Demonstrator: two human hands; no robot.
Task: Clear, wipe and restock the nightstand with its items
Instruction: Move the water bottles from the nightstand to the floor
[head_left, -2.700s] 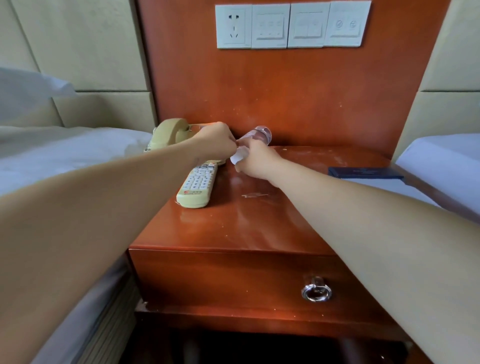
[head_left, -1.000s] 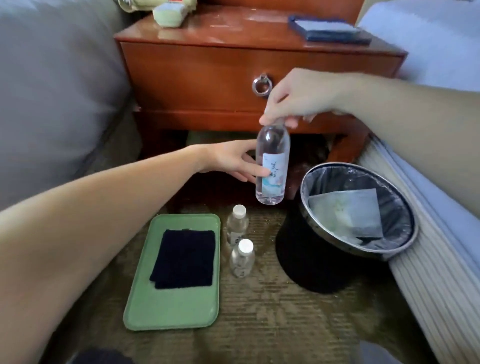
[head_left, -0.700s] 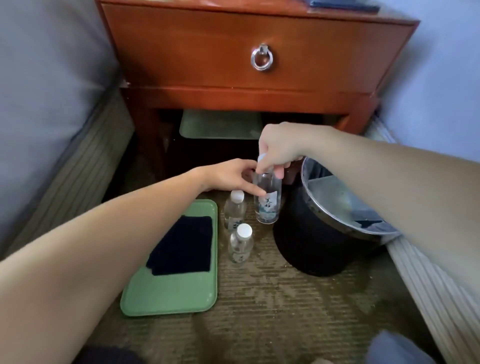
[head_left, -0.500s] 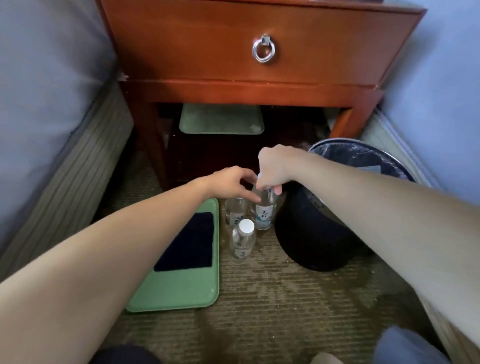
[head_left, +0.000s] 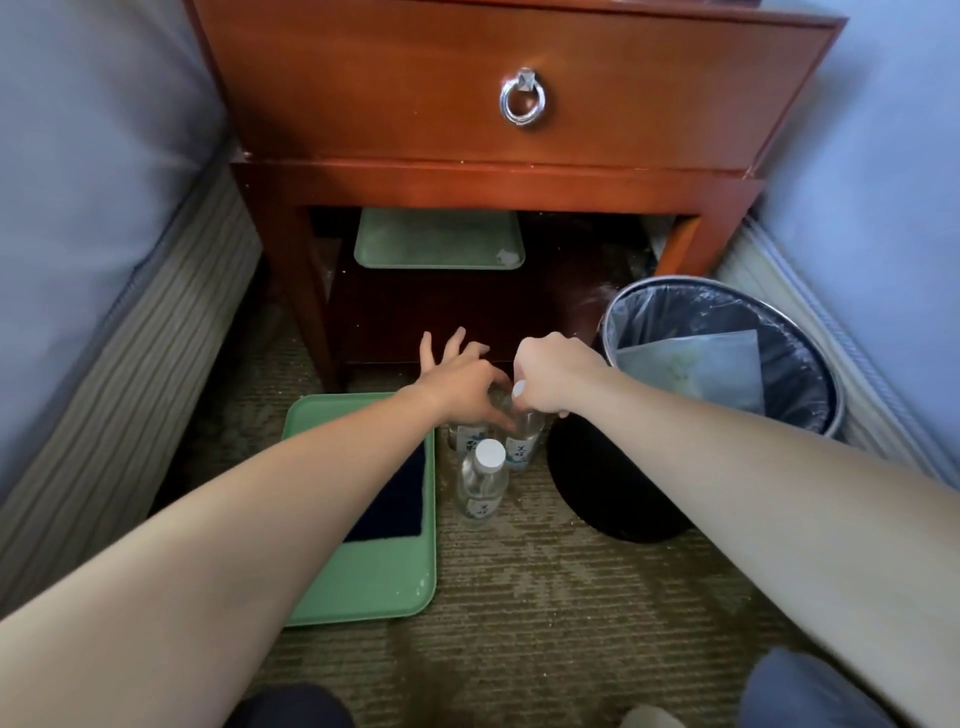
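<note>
1. Down on the carpet (head_left: 519, 623) in front of the nightstand (head_left: 395, 88), both hands meet over a cluster of three small clear water bottles.
2. The right hand (head_left: 556, 371) is closed around the white cap and neck of the upright labelled bottle (head_left: 522, 449), which sits between the other bottles and the bin; whether its base touches the carpet cannot be told.
3. The left hand (head_left: 460, 382) is beside it, touching or nearly touching the right. Its outer fingers are splayed straight, while thumb and forefinger curve towards the same bottle's shoulder. Whether they actually pinch it cannot be told.
4. A second bottle (head_left: 466, 437) stands partly hidden under the left hand, and a third bottle (head_left: 483, 491) with a white cap stands upright nearest the camera, just beside the tray.
5. A green tray (head_left: 363, 582) lies flat on the carpet left of the bottles, with a dark cloth (head_left: 392, 499) on it, partly covered by the left forearm.
6. A black bin (head_left: 613, 478) with a shiny rim and dark liner stands right of the bottles, with a pale sheet of paper (head_left: 696, 366) inside.
7. Under the nightstand's closed drawer, which has a metal ring pull (head_left: 522, 98), another green tray (head_left: 439, 239) rests on the lower shelf.
8. Beds flank the nightstand on both sides.
</note>
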